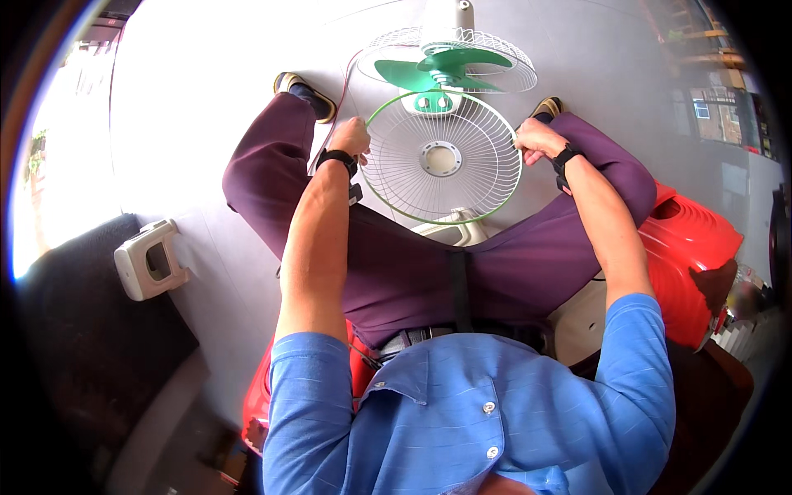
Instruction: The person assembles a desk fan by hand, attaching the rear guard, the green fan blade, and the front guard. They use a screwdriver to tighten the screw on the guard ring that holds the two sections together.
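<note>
Between my knees, both hands hold a round wire fan grille [441, 158] with a green rim and a pale centre disc. My left hand [352, 139] is closed at the grille's left edge, fingers curled. On the opposite edge, the fingers of my right hand [536, 140] pinch the rim. Just beyond it stands an electric fan, its green blades [403, 75] uncovered in front of a white rear grille [521, 68]. A green control panel [434, 102] with two pale knobs shows partly through the held wires. Part of a cream-coloured base [472, 233] shows below the grille.
A small cream plastic stool [142, 262] is on the floor at left, beside a dark surface [78, 330]. Red plastic [689, 235] with a torn edge is by my right thigh. A thin cord [346, 78] runs left of the fan.
</note>
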Demonstrator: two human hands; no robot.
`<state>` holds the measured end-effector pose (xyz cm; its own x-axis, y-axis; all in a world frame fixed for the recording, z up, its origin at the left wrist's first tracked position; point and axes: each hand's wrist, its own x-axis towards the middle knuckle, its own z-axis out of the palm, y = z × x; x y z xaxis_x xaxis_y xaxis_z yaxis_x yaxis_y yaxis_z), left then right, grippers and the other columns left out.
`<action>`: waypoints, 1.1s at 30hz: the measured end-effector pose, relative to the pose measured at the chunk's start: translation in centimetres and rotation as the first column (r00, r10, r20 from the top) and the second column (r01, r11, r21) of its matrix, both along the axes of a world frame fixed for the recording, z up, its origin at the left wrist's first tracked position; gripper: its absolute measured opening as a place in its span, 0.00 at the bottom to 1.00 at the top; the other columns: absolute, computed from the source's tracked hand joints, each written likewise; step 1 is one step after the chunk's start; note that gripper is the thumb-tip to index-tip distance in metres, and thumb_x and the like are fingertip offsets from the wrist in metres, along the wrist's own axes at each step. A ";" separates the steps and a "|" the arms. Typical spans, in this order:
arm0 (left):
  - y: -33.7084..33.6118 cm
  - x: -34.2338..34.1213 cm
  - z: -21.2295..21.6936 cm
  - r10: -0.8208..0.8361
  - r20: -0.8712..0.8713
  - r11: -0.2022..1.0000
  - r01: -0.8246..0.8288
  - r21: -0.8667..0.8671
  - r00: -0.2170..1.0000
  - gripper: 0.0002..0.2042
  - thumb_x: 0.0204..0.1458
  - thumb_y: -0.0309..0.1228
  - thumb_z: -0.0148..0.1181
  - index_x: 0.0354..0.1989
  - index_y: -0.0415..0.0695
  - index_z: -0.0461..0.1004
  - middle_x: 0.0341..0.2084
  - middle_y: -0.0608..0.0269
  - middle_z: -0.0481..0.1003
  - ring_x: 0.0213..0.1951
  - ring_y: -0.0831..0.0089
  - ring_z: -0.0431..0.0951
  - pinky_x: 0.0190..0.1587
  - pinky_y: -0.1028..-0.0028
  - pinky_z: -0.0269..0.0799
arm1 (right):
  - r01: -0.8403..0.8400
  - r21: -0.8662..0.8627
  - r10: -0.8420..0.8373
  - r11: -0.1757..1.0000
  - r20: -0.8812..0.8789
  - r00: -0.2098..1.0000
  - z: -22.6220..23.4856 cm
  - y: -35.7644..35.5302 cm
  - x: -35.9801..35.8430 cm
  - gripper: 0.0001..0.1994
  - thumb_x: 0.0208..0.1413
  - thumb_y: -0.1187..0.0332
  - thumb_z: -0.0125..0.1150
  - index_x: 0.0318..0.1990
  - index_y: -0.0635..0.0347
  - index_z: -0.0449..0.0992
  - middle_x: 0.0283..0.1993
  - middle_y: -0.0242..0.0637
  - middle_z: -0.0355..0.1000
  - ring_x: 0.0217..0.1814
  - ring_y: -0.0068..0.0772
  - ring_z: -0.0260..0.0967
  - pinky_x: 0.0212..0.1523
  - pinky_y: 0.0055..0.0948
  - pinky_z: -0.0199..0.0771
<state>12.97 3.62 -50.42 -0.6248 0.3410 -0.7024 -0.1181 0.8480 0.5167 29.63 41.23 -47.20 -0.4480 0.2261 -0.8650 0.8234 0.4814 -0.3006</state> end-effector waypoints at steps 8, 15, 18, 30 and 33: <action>-0.5 -0.3 -0.7 0.043 0.140 0.996 -0.053 0.069 0.989 0.18 0.54 0.19 0.53 0.54 0.35 0.68 0.30 0.48 0.79 0.23 0.58 0.84 0.21 0.65 0.81 | -0.019 0.086 0.025 0.996 -0.066 0.998 -1.0 0.0 -0.3 0.07 0.44 0.78 0.60 0.30 0.75 0.80 0.28 0.52 0.80 0.24 0.41 0.81 0.26 0.33 0.84; 0.0 -0.1 0.0 0.012 0.360 0.998 -0.035 0.057 0.933 0.31 0.54 0.15 0.58 0.67 0.39 0.57 0.47 0.41 0.78 0.34 0.51 0.86 0.33 0.59 0.87 | -0.104 0.255 0.114 0.961 -0.026 0.993 -1.6 1.0 -0.5 0.08 0.44 0.74 0.64 0.30 0.73 0.80 0.26 0.50 0.79 0.22 0.41 0.79 0.24 0.37 0.79; -0.2 0.0 -0.7 0.005 0.285 0.999 -0.014 0.030 0.958 0.30 0.53 0.16 0.60 0.66 0.38 0.60 0.43 0.43 0.79 0.32 0.52 0.86 0.32 0.60 0.87 | -0.065 0.270 0.080 0.961 -0.045 0.996 -0.2 -0.3 -0.6 0.09 0.46 0.73 0.62 0.32 0.73 0.79 0.29 0.50 0.78 0.23 0.40 0.79 0.22 0.37 0.76; -0.8 -1.0 -2.9 -0.072 0.355 0.986 0.120 -0.115 0.932 0.05 0.51 0.19 0.65 0.34 0.28 0.79 0.28 0.46 0.83 0.27 0.59 0.87 0.31 0.65 0.83 | -0.525 0.156 0.520 0.837 -0.528 0.672 7.2 -4.3 0.2 0.17 0.54 0.61 0.66 0.47 0.62 0.81 0.47 0.48 0.78 0.47 0.48 0.77 0.49 0.40 0.77; -0.1 -0.6 -1.8 -0.063 0.388 0.979 0.132 -0.155 0.920 0.04 0.50 0.17 0.62 0.32 0.30 0.81 0.28 0.48 0.83 0.27 0.62 0.86 0.29 0.69 0.80 | -0.697 -0.217 0.454 0.683 -0.621 0.638 10.0 -8.7 2.0 0.22 0.51 0.62 0.71 0.51 0.64 0.79 0.46 0.45 0.78 0.48 0.38 0.77 0.51 0.36 0.77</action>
